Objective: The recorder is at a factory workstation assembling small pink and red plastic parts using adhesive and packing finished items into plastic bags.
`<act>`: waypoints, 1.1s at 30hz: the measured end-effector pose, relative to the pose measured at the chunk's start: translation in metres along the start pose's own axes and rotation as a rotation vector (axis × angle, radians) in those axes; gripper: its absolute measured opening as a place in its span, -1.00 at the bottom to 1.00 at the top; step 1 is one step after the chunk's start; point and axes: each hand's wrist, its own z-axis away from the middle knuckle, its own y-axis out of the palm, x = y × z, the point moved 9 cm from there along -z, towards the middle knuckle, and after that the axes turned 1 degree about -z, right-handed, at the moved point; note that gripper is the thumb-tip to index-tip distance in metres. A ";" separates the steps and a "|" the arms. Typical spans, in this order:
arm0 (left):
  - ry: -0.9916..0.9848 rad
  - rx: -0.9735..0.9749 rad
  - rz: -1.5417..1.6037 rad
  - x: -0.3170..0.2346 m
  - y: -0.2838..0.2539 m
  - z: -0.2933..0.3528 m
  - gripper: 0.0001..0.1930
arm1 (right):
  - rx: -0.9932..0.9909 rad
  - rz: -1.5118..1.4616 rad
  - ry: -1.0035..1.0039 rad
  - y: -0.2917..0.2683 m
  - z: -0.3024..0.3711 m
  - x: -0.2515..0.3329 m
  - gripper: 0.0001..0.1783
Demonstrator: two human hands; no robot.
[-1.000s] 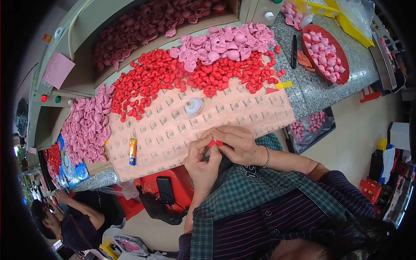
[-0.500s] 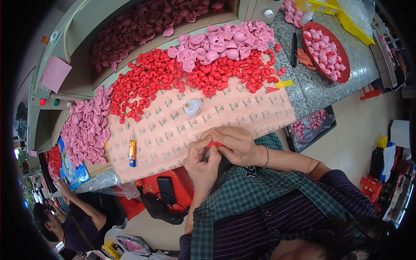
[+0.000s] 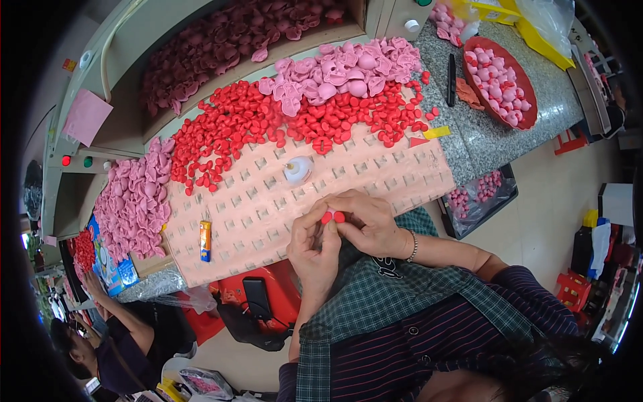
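Close to the cloth's near edge, my left hand [image 3: 313, 253] and my right hand [image 3: 370, 223] meet, their fingertips pinched on one small pink-and-red piece [image 3: 333, 216]. Two red rounded ends of it show between the fingers; the rest is mostly hidden. Beyond my hands, a small translucent white bottle with a thin tip [image 3: 297, 169] lies on the pink cloth [image 3: 268, 221]. Many small red rounded pieces [image 3: 228, 117] are heaped farther back, beside a pile of pink thin-edged shells [image 3: 355, 70].
Another heap of pink shells [image 3: 137, 201] lies at the left, near an orange-and-blue tube [image 3: 205, 241]. On the grey stone counter [image 3: 462, 147] stand a red bowl [image 3: 532, 120] of pink-and-red pieces and a black pen-like object [image 3: 451, 80]. A co-worker [image 3: 124, 348] sits at lower left.
The held piece has turned between my fingertips, so two separate red ends now face up with pink between them. My hands stay in nearly the same place.
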 end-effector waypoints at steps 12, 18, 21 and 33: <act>0.054 -0.031 0.047 -0.022 0.020 0.001 -0.51 | -0.112 -0.314 0.304 0.000 0.008 -0.023 -0.66; 0.071 -0.024 -0.118 -0.016 0.012 0.001 -0.55 | -0.095 -0.275 0.253 0.002 0.012 -0.023 -0.61; 0.054 0.006 -0.154 -0.016 0.003 -0.004 -0.58 | 0.018 -0.483 0.417 0.008 0.012 -0.026 -0.58; 0.014 -0.054 0.045 -0.026 -0.002 0.003 -0.72 | 0.071 -0.800 0.346 0.008 0.004 -0.026 -0.57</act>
